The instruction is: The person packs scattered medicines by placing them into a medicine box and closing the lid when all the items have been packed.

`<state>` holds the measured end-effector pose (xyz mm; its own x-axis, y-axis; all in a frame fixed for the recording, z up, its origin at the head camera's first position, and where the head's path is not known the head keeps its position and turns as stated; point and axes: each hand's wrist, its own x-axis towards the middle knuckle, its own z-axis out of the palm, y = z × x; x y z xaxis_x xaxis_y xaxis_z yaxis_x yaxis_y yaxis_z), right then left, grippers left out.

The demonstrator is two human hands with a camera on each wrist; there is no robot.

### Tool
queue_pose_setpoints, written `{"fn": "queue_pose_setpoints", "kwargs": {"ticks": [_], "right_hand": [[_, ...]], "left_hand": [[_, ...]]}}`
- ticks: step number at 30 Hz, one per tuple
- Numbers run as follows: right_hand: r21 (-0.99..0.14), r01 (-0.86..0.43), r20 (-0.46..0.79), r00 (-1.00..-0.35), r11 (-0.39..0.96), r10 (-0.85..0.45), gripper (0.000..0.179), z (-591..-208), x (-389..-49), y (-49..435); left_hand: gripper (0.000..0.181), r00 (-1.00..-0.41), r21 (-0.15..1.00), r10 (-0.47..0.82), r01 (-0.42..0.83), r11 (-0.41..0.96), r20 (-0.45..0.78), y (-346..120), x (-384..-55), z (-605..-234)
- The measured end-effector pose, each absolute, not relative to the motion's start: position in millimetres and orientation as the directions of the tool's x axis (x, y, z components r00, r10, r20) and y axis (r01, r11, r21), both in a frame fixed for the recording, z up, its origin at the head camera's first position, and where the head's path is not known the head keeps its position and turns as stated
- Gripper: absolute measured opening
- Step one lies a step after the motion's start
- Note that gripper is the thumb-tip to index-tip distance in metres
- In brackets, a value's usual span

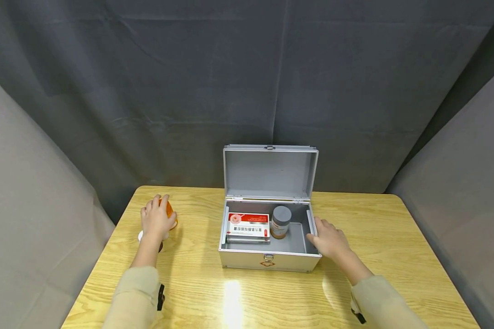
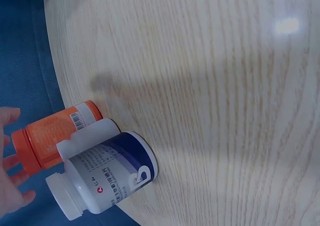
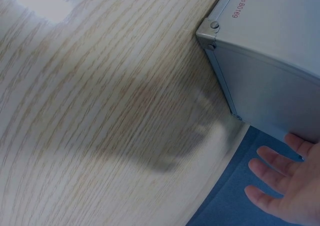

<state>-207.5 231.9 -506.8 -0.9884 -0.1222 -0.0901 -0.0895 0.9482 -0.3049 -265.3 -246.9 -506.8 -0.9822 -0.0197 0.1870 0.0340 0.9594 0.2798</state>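
Observation:
My left hand (image 1: pixel 155 221) is over an orange bottle (image 1: pixel 169 209) at the table's left side. In the left wrist view, its spread fingers (image 2: pixel 11 161) are right by the lid of the orange bottle (image 2: pixel 55 136). Beside that bottle stand a small white bottle (image 2: pixel 92 136) and a larger white-and-blue pill bottle (image 2: pixel 112 173), mostly hidden by my arm in the head view. My right hand (image 1: pixel 330 237) is at the right wall of a silver first-aid box (image 1: pixel 247 260), its thumb at the rim. Its other fingers (image 3: pixel 272 161) extend loosely outside the wall.
Inside the box, whose lid (image 1: pixel 270 173) stands raised, are a red-and-white medicine carton (image 1: pixel 248 226) at the left and a brown bottle with a grey cap (image 1: pixel 281 221) near the middle. A dark curtain (image 1: pixel 189 91) hangs behind the wooden table (image 1: pixel 197 292).

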Motion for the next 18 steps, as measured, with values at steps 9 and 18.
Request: {"fn": "queue_pose_setpoints", "kwargs": {"ticks": [9, 18], "right_hand": [[-0.311, -0.086, -0.089, -0.989, 0.946, -0.119, 0.066, -506.4, -207.4, 231.8], [-0.308, -0.09, -0.078, -0.99, 0.947, -0.119, 0.063, -505.5, -206.7, 231.4]], "left_hand": [[0.061, -0.991, 0.293, -0.041, -0.003, 0.956, 0.125, -250.4, -269.2, -507.3], [0.061, -0.993, 0.293, -0.06, -0.029, 0.956, 0.097, -254.2, -272.3, -511.8]]}}
